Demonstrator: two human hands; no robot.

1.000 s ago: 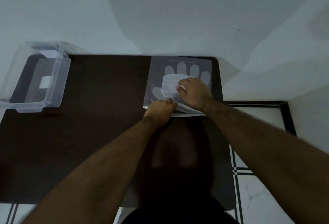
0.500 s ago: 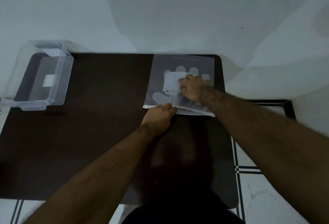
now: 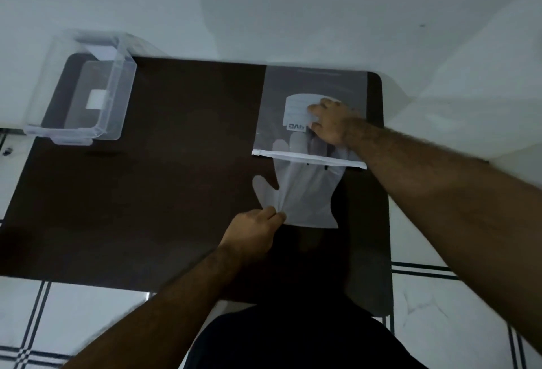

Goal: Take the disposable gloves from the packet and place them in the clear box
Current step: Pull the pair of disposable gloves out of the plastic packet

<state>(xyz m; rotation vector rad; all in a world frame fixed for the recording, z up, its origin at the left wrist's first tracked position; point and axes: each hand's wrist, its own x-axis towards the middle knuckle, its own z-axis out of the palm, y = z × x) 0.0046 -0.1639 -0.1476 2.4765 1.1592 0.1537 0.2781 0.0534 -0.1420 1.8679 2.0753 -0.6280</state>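
A clear plastic packet (image 3: pixel 313 87) with a white label lies flat at the far right of the dark table (image 3: pixel 164 181). My right hand (image 3: pixel 330 125) presses flat on the packet, fingers spread over the label. A translucent disposable glove (image 3: pixel 305 192) sticks out of the packet's white-edged mouth toward me, its fingers still inside. My left hand (image 3: pixel 255 228) pinches the glove's cuff between thumb and fingers. The clear box (image 3: pixel 117 99) stands open at the table's far left corner, apart from both hands.
The table stands against a white wall at the back. Tiled floor with dark lines shows past the table's near and right edges. My dark-clothed body is at the bottom centre.
My left hand has pulled back toward me, drawing the glove most of the way out of the packet. My right hand has stayed pressed on the packet.
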